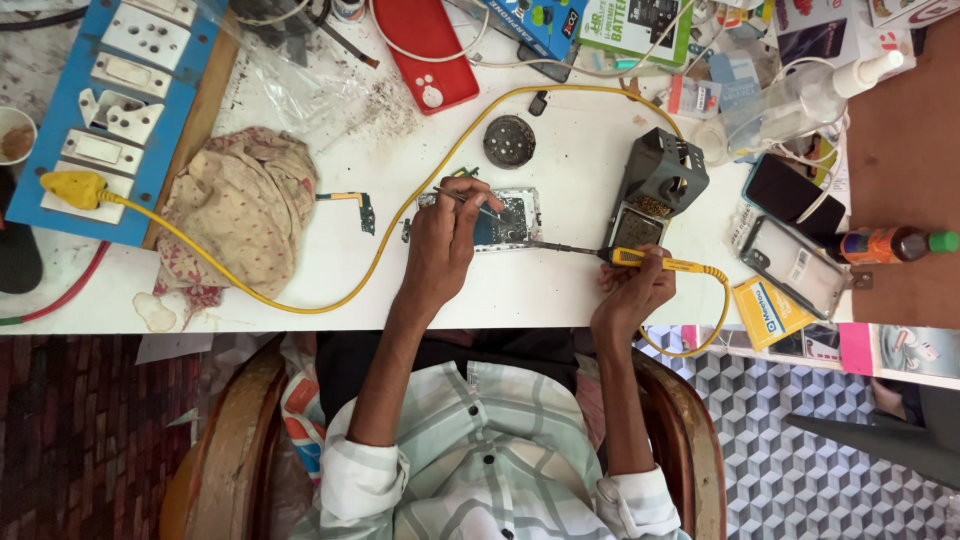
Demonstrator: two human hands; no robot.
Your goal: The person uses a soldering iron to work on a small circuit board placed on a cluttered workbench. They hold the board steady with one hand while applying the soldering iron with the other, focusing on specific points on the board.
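A person seated at a cluttered white workbench (560, 290) works on an opened mobile phone with its metal frame and circuit board exposed (500, 218), lying near the middle of the bench, a little back from the front edge. The left hand (445, 240) pinches thin metal tweezers (462, 197) over the board; the right hand (632, 285) is wrapped around the yellow handle of a soldering iron (655, 262), its tip resting at the phone's right edge. The phone lies open with no back cover on it, so by appearances board work is under way and closing up remains.

A grey soldering-iron stand (655, 185) sits just right of the phone, a crumpled floral cloth (240, 205) towards the left end, a blue switchboard (125, 90) at the back-left corner. Below, patterned floor tiles (800, 460) show on the right.
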